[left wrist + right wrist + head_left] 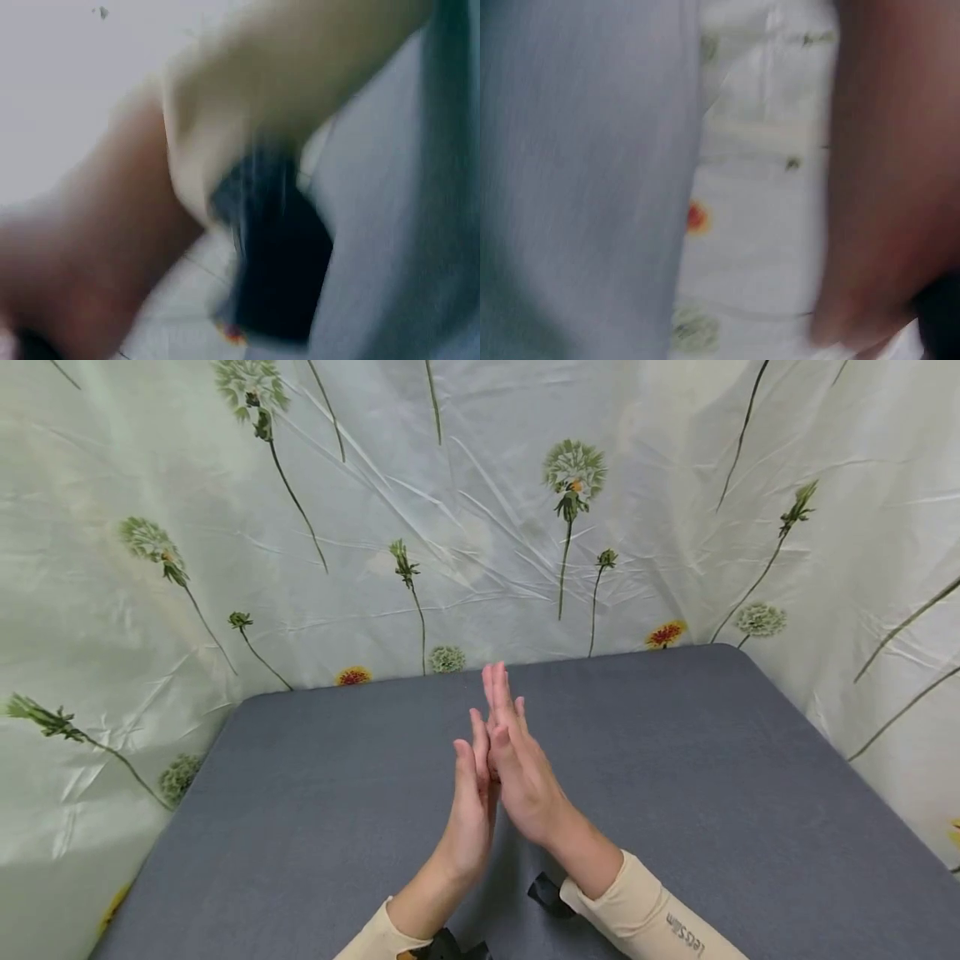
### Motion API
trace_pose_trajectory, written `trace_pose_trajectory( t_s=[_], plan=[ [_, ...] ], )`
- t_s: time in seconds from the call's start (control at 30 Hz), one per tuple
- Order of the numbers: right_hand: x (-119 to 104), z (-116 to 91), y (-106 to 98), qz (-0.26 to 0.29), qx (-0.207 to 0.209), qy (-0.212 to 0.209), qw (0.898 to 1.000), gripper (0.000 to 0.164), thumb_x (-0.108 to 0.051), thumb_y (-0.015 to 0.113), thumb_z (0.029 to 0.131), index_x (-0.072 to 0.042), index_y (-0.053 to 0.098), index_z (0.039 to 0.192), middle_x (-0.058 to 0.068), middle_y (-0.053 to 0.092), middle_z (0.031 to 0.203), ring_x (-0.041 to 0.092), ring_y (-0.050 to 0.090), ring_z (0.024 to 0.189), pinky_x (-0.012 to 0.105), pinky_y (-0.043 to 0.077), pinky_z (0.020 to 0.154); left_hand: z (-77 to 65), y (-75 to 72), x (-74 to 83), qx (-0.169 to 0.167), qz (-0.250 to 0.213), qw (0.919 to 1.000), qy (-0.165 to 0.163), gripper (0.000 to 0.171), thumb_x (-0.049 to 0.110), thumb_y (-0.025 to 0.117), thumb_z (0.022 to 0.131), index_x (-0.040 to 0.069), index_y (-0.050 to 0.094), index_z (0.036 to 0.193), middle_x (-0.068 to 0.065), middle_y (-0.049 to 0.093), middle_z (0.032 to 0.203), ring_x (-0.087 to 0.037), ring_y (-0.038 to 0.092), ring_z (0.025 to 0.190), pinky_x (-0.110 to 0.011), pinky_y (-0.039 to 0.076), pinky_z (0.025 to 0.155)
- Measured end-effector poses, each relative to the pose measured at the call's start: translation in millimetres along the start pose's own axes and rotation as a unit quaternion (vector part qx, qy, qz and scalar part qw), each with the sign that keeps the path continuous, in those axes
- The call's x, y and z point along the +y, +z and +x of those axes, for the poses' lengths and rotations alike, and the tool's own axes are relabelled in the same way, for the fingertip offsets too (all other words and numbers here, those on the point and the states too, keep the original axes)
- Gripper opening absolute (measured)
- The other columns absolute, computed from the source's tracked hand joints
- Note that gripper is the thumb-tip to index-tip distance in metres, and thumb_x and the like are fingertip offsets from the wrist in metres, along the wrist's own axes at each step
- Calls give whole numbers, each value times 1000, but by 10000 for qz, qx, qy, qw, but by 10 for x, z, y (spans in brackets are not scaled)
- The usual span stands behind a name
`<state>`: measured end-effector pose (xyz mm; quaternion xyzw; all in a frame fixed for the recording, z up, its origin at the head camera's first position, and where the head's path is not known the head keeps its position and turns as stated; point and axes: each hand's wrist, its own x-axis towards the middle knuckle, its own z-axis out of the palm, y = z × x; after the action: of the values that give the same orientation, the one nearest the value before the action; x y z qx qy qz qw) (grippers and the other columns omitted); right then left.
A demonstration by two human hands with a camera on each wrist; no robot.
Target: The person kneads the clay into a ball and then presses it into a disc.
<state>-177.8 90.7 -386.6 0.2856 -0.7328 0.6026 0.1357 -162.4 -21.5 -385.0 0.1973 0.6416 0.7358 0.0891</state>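
Note:
Over the middle of the table, my left hand and right hand meet palm to palm, fingers straight and pointing up and away. The right fingers reach farther up than the left ones, and the left palm is mostly hidden behind its own edge. Neither hand holds a thing. In the left wrist view a blurred forearm in a cream sleeve crosses the frame with a black wrist-worn device. The right wrist view shows a blurred hand along its right side.
A dark grey table spreads beneath the hands. Behind and beside it hangs a pale curtain printed with dandelions and flowers. Black wrist-worn pieces show at the cream cuffs.

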Motion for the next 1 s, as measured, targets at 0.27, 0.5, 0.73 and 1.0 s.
trace_pose_trajectory(
  t_s=[0.27,0.5,0.73,1.0],
  plan=[
    [110,-180,116,636,-290,397,9968,65,-49,10,118,-21,-13,172,-1,-7,182,24,-7,170,68,-1,132,128,-104,194,547,90,9982,246,88,83,-3,101,31,-19,170,13,-6,181,-21,-3,170,-65,3,133],
    [-80,-195,123,-25,-21,-254,9997,64,-46,9,119,-17,-6,174,2,-9,183,22,-14,169,25,-10,134,196,-104,111,335,-98,9994,84,88,81,-2,102,28,-18,171,11,-9,181,-19,1,170,-59,3,136],
    [43,46,-66,487,24,186,9986,72,-60,5,115,-21,-11,173,3,6,183,24,5,170,60,-2,134,-37,40,60,-128,113,9997,173,86,76,-7,104,23,-25,168,5,-18,181,-23,-25,166,-68,-12,130],
    [94,-246,142,964,-128,-22,9953,66,-50,8,118,-21,-12,173,3,-1,183,18,-2,170,42,0,136,152,-111,220,540,291,9968,504,90,86,-2,99,33,-21,170,13,-3,181,-19,-7,170,-67,-12,130]
  ],
)
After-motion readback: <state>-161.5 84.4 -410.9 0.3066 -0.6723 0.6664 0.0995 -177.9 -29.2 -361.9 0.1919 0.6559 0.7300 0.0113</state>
